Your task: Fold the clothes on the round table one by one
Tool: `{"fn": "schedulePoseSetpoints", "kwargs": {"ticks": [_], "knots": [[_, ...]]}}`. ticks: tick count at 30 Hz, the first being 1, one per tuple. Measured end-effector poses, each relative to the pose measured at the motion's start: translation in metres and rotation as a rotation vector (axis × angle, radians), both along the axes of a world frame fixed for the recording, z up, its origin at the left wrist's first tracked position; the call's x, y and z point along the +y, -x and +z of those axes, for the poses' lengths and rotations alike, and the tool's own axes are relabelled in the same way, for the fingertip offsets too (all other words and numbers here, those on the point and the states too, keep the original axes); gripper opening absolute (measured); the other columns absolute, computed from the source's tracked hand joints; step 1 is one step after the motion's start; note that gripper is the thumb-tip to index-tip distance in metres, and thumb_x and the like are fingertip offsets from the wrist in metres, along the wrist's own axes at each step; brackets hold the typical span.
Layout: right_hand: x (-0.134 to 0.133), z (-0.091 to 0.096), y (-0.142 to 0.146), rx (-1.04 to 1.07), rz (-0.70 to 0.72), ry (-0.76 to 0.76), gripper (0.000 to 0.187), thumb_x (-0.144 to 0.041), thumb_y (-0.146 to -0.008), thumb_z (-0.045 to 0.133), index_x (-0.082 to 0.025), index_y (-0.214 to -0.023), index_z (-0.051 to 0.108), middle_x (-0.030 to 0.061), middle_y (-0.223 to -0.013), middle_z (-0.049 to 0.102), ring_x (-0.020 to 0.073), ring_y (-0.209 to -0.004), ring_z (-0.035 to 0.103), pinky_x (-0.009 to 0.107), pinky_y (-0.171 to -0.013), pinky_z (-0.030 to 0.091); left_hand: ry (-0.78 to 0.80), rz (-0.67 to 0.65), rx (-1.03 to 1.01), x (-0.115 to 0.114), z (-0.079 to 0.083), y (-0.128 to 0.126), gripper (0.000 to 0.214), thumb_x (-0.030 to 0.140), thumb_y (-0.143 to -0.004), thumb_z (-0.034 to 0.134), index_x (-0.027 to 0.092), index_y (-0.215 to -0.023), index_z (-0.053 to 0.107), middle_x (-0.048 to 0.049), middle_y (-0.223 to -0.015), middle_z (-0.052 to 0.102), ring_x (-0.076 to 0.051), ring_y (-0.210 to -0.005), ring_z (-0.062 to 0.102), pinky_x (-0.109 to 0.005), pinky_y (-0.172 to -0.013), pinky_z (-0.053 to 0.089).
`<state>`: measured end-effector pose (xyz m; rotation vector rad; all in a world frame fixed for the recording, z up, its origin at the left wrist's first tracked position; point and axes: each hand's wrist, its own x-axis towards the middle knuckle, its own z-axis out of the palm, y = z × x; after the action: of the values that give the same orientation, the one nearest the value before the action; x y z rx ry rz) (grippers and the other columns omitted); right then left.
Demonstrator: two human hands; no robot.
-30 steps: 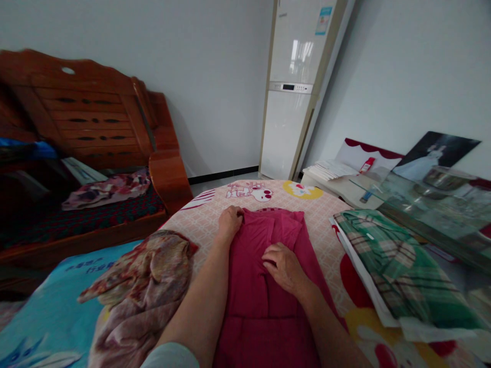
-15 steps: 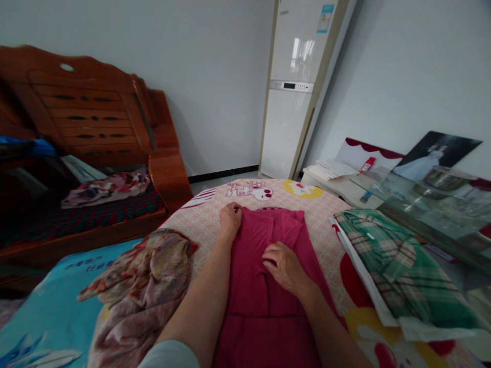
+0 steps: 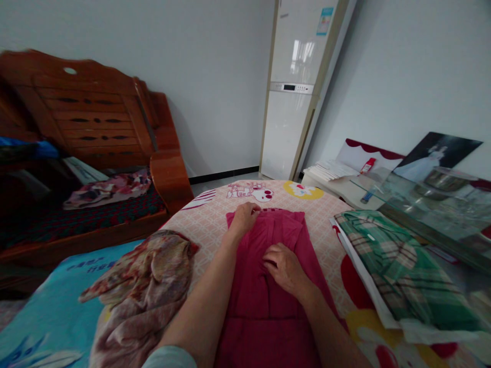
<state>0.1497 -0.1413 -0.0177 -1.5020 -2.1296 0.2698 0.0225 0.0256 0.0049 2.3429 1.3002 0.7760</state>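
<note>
A dark pink garment (image 3: 249, 296) lies lengthwise before me on a bed or table with a patterned cover (image 3: 207, 225), its far end layered in folds. My left hand (image 3: 244, 220) is at the garment's far edge, fingers closed on the cloth there; the fingertips are partly hidden. Nearer to me, my right hand (image 3: 284, 266) rests on the middle of the garment with its fingers slightly bent and a gap showing between them. A crease runs in the cloth just below those fingers.
To the left lies a crumpled brownish-pink cloth (image 3: 153, 281), partly over a blue printed sheet (image 3: 88, 286). A folded green plaid cloth (image 3: 399, 266) is on the right, close to a glass shelf (image 3: 429, 220). Behind stand a wooden bench (image 3: 92, 112) and a tall white cabinet unit (image 3: 287, 133).
My left hand has shifted right along the garment's far edge, and the left corner now lies loose, spread a little outward. My right hand has stayed in place.
</note>
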Motion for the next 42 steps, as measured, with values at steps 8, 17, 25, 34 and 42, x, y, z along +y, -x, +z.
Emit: {"fn": "schedulePoseSetpoints", "kwargs": {"ticks": [8, 17, 25, 34, 42], "knots": [[-0.001, 0.002, 0.001, -0.012, -0.01, 0.004, 0.011, -0.01, -0.081, 0.065, -0.019, -0.08, 0.069, 0.0034, -0.087, 0.066, 0.0172, -0.087, 0.055, 0.029, -0.081, 0.043, 0.0, -0.141, 0.079, -0.014, -0.03, -0.025, 0.039, 0.006, -0.084, 0.051, 0.018, -0.119, 0.062, -0.0082, -0.124, 0.065, -0.017, -0.115, 0.058, -0.029, -0.102, 0.041], [0.0, 0.0, 0.0, 0.01, -0.013, 0.004, 0.011, -0.01, -0.08, 0.065, -0.019, -0.08, 0.07, 0.0034, -0.087, 0.066, 0.0175, -0.087, 0.056, 0.03, -0.081, 0.044, 0.004, -0.173, 0.049, -0.012, -0.024, -0.023, 0.042, 0.005, -0.083, 0.049, 0.018, -0.121, 0.062, -0.0075, -0.121, 0.065, -0.018, -0.114, 0.058, -0.029, -0.103, 0.041], [-0.002, 0.0, 0.003, -0.008, -0.021, -0.009, 0.007, -0.013, -0.079, 0.068, -0.019, -0.079, 0.07, 0.0036, -0.085, 0.067, 0.0176, -0.085, 0.056, 0.031, -0.082, 0.043, 0.017, -0.363, -0.051, -0.016, -0.026, -0.023, 0.049, 0.001, -0.079, 0.046, 0.022, -0.121, 0.062, -0.0039, -0.12, 0.065, -0.014, -0.114, 0.057, -0.026, -0.102, 0.041], [-0.001, 0.0, 0.003, 0.022, -0.035, -0.023, 0.006, -0.013, -0.078, 0.07, -0.018, -0.081, 0.071, 0.0037, -0.085, 0.068, 0.0168, -0.085, 0.057, 0.03, -0.083, 0.044, 0.118, -0.429, -0.199, -0.013, -0.028, -0.019, 0.058, -0.003, -0.075, 0.048, 0.023, -0.126, 0.058, -0.0009, -0.107, 0.068, -0.012, -0.096, 0.063, -0.025, -0.092, 0.048], [-0.002, 0.002, 0.004, 0.035, -0.031, 0.0, 0.007, -0.012, -0.076, 0.071, -0.018, -0.079, 0.072, 0.0027, -0.085, 0.069, 0.0166, -0.084, 0.057, 0.029, -0.08, 0.044, 0.077, -0.461, -0.201, -0.007, -0.044, -0.02, 0.06, -0.003, -0.07, 0.049, 0.022, -0.124, 0.059, -0.0056, -0.124, 0.062, -0.018, -0.114, 0.056, -0.035, -0.102, 0.043]]}}
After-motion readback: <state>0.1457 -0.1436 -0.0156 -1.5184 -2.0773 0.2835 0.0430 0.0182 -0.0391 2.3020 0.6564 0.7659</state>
